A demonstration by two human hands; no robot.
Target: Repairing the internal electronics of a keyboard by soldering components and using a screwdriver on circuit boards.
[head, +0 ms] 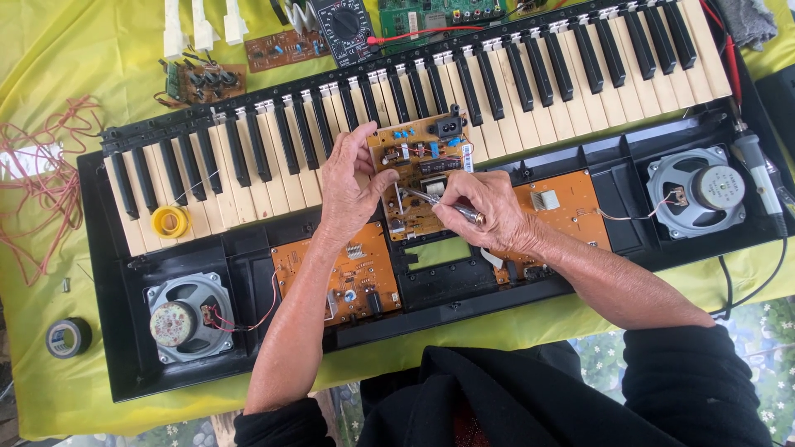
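Note:
An opened electronic keyboard (662,116) lies upside down across a yellow-green cloth, its keys facing away from me. My left hand (348,186) grips the left edge of a small brown circuit board (418,161) resting on the keys and the case. My right hand (480,211) is closed on a thin metal tool (431,200) whose tip touches the middle of that board. Both black sleeves show at the bottom.
Two round speakers (186,319) (696,190) sit in the case ends, with orange boards (348,277) (559,207) between them. A yellow tape roll (170,221) lies on the keys, a black one (68,337) on the cloth. A multimeter (344,25), loose boards and red wire (41,190) lie around.

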